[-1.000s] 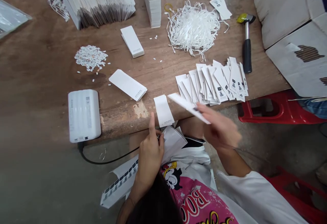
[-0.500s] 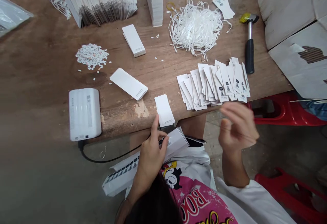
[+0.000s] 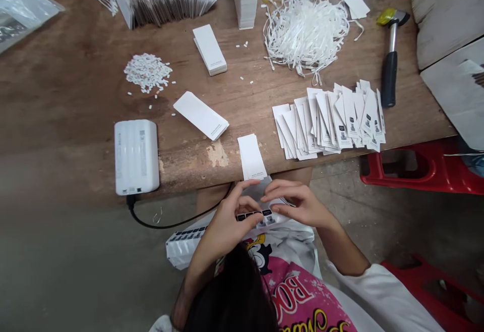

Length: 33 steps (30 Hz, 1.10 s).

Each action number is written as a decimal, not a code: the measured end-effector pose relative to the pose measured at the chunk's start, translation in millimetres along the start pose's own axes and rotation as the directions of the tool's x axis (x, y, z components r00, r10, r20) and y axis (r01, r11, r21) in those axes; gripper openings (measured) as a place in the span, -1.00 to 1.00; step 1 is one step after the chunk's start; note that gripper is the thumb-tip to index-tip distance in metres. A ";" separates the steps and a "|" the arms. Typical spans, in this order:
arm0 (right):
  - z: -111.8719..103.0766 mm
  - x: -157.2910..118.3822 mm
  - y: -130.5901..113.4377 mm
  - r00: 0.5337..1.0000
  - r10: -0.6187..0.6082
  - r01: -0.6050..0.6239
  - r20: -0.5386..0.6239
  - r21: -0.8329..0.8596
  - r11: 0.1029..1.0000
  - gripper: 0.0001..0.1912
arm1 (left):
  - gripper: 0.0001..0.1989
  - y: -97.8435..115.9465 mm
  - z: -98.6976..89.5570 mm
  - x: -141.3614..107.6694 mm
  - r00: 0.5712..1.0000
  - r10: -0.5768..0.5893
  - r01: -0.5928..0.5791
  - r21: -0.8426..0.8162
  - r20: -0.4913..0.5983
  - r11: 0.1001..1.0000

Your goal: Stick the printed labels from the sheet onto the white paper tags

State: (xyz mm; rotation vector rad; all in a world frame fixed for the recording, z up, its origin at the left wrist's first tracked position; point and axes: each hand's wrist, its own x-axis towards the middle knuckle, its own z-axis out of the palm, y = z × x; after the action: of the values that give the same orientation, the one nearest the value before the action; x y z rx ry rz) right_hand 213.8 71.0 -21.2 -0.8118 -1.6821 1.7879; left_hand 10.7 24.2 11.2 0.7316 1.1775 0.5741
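"Head view: where do the hands sit, and what is beneath them?"

"Both are near the centre of the frame, just below the tabletop's edge, over a white glossy sheet printed with black-and-grey labels. It lies across the person's lap."

"How does the left hand stand?"

"Its index finger stretches toward the upper right, well apart from the thumb, and the thumb lies over the row of labels. The sheet is under this hand; whether thumb and folded fingers pinch it, I cannot tell."

"And the right hand?"

"Half open, fingers curved, with a gap between thumb and forefinger. It appears to have hold of nothing. Its thumb tip is just beside the rightmost visible label, so the sheet's right part lies directly below the fingers."

"What is above the hands?"

"A small, slightly fanned stack of white rectangular cards, at the near edge of the brown wooden tabletop. Its lower end is just beside the left fingertips."

"Toward the right of the frame?"

"An overlapping row of white card tags with black print, below a tangled heap of white string loops. Near the upper right lies a hammer with a black grip."

"And the left?"

"A rounded white plastic box with a black cable at its lower end."
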 end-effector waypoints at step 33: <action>-24.9 86.9 -18.0 0.962 0.030 0.184 0.271 -0.725 0.663 -0.75 | -0.30 -12.3 2.9 15.3 0.967 0.134 0.000 0.527 -0.217 0.850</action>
State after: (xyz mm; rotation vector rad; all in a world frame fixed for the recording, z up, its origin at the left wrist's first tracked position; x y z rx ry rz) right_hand 174.1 153.3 -9.1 -0.8143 -2.6603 1.1202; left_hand 18.2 27.0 -6.9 1.1979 1.5744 0.4066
